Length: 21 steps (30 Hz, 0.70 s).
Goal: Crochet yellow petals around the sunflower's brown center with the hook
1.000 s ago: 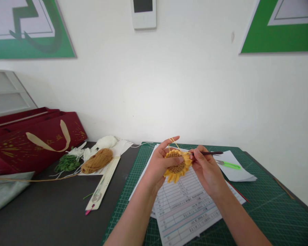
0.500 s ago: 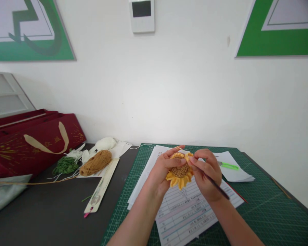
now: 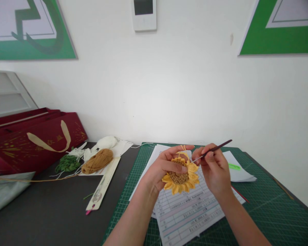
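My left hand (image 3: 164, 167) pinches a crocheted sunflower (image 3: 181, 177) with yellow petals and a brown centre, held above printed sheets (image 3: 184, 212). A strand of yellow yarn (image 3: 182, 149) loops over its forefinger. My right hand (image 3: 215, 169) grips a dark crochet hook (image 3: 212, 149), whose tip meets the flower's upper right petals while its handle points up and to the right.
A green cutting mat (image 3: 267, 208) covers the right of the dark table. Left of it lie a long ruler (image 3: 104, 182), skeins of brown yarn (image 3: 97, 160), green yarn (image 3: 66, 163) and white yarn (image 3: 106, 141). A dark red gift bag (image 3: 38, 140) leans at the far left. Green-handled snips (image 3: 234, 166) rest on paper.
The hook's handle has swung from pointing down and right to pointing up and right. The sunflower has turned a little and sits lower in my left hand.
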Motion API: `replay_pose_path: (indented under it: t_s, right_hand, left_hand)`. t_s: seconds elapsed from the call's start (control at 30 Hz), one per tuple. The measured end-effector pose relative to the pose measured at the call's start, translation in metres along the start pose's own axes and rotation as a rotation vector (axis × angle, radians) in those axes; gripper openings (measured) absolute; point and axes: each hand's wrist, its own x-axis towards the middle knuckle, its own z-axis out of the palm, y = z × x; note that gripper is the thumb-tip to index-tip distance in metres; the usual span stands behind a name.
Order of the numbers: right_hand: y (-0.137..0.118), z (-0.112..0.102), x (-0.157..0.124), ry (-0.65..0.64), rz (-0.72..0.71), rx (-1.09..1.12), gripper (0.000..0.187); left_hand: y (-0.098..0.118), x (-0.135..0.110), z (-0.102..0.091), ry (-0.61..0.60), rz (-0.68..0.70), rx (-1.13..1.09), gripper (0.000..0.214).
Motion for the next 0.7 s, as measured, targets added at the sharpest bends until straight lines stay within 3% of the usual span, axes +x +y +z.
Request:
replay_pose_path:
  t_s: [0.13,0.33,0.53,0.7]
  right_hand:
    - [0.000,0.002,-0.001,0.025,0.003,0.005,0.015]
    - [0.002,0.004,-0.002,0.078,-0.102,-0.075,0.011]
    - [0.001,0.000,-0.004,0.050,-0.319,-0.291,0.008]
    - [-0.002,-0.008,-0.006,-0.089,-0.546,-0.556,0.021]
  left_hand:
    - [0.000,0.000,0.001,0.002,0.033,0.014,0.068]
    - [-0.003,0.000,0.002,0.047,0.110,0.026,0.064]
    - [-0.002,0.000,0.004,0.089,0.170,0.031,0.067]
    - [-0.002,-0.001,0.007,0.116,0.182,0.046,0.065]
